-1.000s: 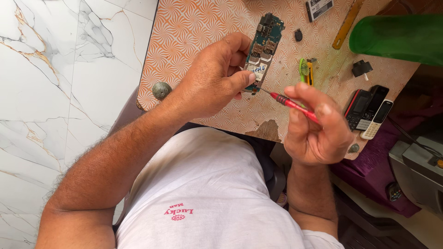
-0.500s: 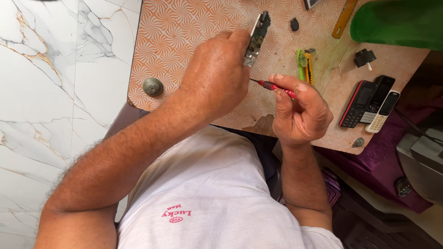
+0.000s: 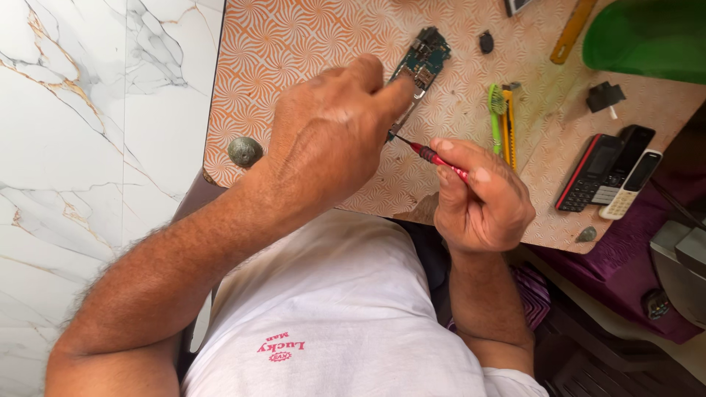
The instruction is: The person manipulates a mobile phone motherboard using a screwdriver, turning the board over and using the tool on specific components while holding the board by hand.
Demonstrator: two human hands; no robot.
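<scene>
At upper right, a green tub [image 3: 651, 37], its contents out of view. The left hand [image 3: 331, 140] pinches a green circuit board [image 3: 418, 70], tilted on edge, at upper centre. The right hand [image 3: 482, 195] is closed around a red screwdriver [image 3: 434, 156], tip at the board. Right of them lie a green brush [image 3: 495, 117], a yellow cutter [image 3: 510, 125] and phones [image 3: 610, 173] on the orange patterned table [image 3: 294, 37].

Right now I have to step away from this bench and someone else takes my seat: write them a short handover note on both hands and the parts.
Left hand: pinches the green circuit board, tilted up off the patterned table.
Right hand: grips the red screwdriver, tip at the board's lower edge.
Nearby: green toothbrush and yellow cutter lie side by side; two keypad phones sit at the right edge; green tub is at top right.
Done: board is bare, out of any casing.
Left: work at the tip is unfinished; I cannot tell whether a screw sits there.
</scene>
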